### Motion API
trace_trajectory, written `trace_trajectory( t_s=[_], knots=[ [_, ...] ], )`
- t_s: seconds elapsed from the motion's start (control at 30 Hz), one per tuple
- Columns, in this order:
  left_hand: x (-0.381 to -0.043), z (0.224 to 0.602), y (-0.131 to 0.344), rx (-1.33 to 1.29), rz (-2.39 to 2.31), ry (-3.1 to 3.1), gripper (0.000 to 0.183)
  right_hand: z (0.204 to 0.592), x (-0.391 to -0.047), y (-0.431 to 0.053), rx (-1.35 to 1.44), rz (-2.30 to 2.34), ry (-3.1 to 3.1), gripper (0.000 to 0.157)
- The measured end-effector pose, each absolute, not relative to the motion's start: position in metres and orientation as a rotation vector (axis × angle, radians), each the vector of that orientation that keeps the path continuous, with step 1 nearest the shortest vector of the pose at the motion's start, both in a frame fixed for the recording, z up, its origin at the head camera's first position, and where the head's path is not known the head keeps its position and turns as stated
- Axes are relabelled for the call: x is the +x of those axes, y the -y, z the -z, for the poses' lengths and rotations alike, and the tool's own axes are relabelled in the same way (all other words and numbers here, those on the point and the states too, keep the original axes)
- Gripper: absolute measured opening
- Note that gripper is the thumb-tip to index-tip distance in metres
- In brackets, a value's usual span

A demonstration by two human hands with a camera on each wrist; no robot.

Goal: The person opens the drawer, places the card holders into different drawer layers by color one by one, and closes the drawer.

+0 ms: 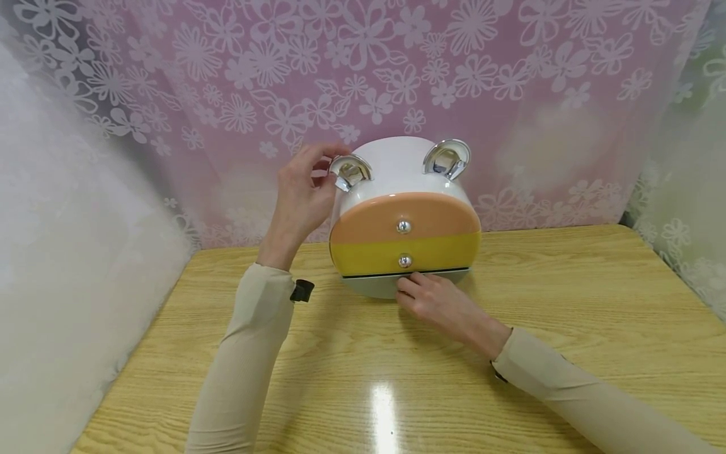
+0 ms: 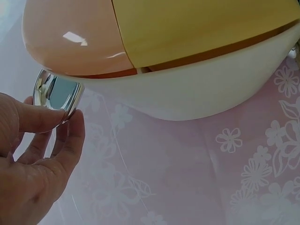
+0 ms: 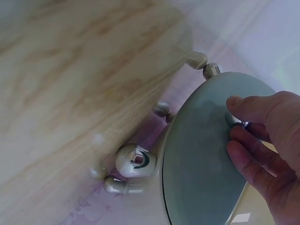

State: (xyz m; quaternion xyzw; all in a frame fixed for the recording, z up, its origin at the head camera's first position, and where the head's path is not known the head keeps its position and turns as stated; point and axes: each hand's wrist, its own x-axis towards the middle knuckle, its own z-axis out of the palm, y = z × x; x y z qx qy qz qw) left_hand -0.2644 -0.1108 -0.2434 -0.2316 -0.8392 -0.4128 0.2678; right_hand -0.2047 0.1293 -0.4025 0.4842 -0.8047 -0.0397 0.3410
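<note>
A rounded white drawer box [image 1: 391, 157] with two silver ears stands on the table. Its front has an orange drawer [image 1: 363, 221], a yellow drawer [image 1: 363, 253] and a grey-green bottom drawer [image 1: 368, 287]. A dark gap runs along the bottom drawer's top edge. My left hand [image 1: 303, 192] pinches the left silver ear [image 2: 58, 93] between thumb and fingers. With thumb and fingertips my right hand [image 1: 437, 306] grips the bottom drawer's silver knob [image 3: 233, 119], which the hand hides in the head view. The other silver ear [image 1: 448, 159] is untouched.
The box rests on small silver ball feet [image 3: 136, 160] on a wood-grain table [image 1: 539, 296]. Behind it hangs a pink curtain [image 1: 363, 63] with white flowers. Pale cloth [image 1: 74, 252] hangs along the left side, and more hangs at the right.
</note>
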Motion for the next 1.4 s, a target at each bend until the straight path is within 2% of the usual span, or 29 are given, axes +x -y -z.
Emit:
trace_trajectory(
  t_s=[1.17,1.4],
  knots=[
    [-0.2655,0.2423,0.1093,-0.623,1.167,2.286,0.038,0.4051,-0.2126,-0.1335,1.257,0.091,2.075,0.015],
    [-0.2654,0.2467,0.1083,-0.626,1.140,2.237,0.037,0.4053,-0.2096,-0.1362,1.289,0.060,2.094,0.020]
  ],
)
